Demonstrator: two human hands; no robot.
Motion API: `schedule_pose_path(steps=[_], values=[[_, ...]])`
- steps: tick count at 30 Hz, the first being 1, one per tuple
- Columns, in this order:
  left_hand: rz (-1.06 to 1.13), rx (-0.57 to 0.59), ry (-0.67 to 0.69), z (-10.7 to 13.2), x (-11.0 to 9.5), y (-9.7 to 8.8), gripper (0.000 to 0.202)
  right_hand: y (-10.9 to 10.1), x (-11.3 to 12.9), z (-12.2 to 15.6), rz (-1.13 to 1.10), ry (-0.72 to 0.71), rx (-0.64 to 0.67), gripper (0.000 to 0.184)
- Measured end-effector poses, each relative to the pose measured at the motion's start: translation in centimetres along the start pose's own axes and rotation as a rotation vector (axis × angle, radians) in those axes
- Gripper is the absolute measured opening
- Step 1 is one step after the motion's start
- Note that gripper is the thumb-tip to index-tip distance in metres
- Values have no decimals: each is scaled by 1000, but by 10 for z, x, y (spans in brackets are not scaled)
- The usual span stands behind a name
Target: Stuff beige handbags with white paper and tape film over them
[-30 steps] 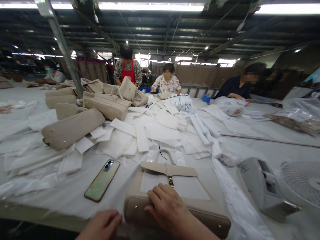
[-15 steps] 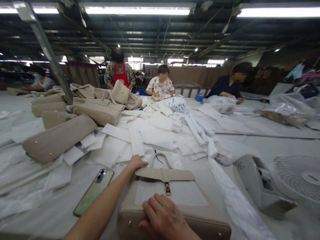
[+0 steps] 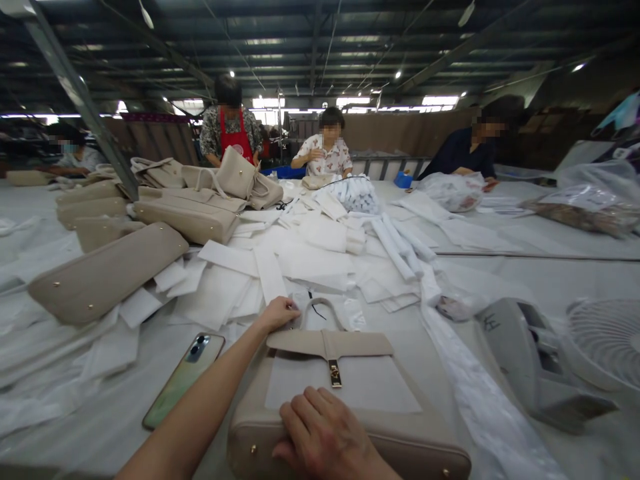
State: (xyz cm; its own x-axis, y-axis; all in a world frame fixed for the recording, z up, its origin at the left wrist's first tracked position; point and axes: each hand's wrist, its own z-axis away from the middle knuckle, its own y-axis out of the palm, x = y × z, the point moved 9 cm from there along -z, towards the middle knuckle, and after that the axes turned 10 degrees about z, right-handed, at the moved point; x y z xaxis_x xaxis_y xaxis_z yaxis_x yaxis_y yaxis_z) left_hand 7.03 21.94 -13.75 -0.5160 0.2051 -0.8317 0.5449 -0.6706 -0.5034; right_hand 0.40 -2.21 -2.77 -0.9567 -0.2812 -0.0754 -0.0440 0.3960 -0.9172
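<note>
A beige handbag [image 3: 420,427] lies on its back in front of me, its base with gold studs facing me. A white sheet [image 3: 345,383] covers part of its front, its upper edge under the flap [image 3: 360,344], which bears a gold clasp [image 3: 335,373]. My left hand [image 3: 279,313] is closed at the bag's upper left corner, beside the handle [image 3: 327,305]; its fingertips are partly hidden. My right hand [image 3: 320,427] grips the lower front edge, fingers curled over the sheet's bottom and thumb against the base.
Several beige bags [image 3: 110,270] are heaped at left. Loose white sheets [image 3: 220,293] cover the table's middle. A phone [image 3: 185,380] lies left of my forearm. At right are a clear plastic strip [image 3: 480,387], a grey device [image 3: 535,360] and a white fan [image 3: 605,340]. Co-workers sit and stand across the table.
My view has tilted down slightly. Both hands keep their places on the handbag. The co-worker in the patterned white shirt has raised a hand towards the chest.
</note>
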Motion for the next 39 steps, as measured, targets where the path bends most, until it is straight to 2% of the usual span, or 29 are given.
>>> schedule_pose_path(steps=[7, 12, 16, 20, 24, 27, 32, 36, 38, 39], values=[[64, -41, -22, -18, -1, 0, 16, 5, -1, -1, 24, -4, -57, 33], [90, -89, -30, -25, -7, -5, 18, 8, -2, -1, 16, -5, -48, 34], [105, -118, -30, -28, -16, -10, 23, 4, -3, -2, -21, -5, 8, 34], [107, -135, -20, -13, -28, -19, 35, -4, -6, -5, -59, 2, 120, 29], [50, -206, 56, 29, -43, -43, 58, -11, -6, -6, -66, -11, 144, 30], [33, -198, 136, 81, -46, -52, 58, -12, -7, -5, -43, -2, 136, 32], [198, -111, 87, 180, -12, -36, 65, -19, -2, -3, -24, 16, 87, 34], [158, -152, 88, 231, 12, -26, 78, -52, -12, 18, -135, 87, -112, 36], [33, -187, 126, 244, 11, -24, 80, -74, -39, 48, -210, 256, -258, 39], [-32, -192, 140, 248, 8, -23, 79, -83, -60, 70, -243, 392, -323, 40]])
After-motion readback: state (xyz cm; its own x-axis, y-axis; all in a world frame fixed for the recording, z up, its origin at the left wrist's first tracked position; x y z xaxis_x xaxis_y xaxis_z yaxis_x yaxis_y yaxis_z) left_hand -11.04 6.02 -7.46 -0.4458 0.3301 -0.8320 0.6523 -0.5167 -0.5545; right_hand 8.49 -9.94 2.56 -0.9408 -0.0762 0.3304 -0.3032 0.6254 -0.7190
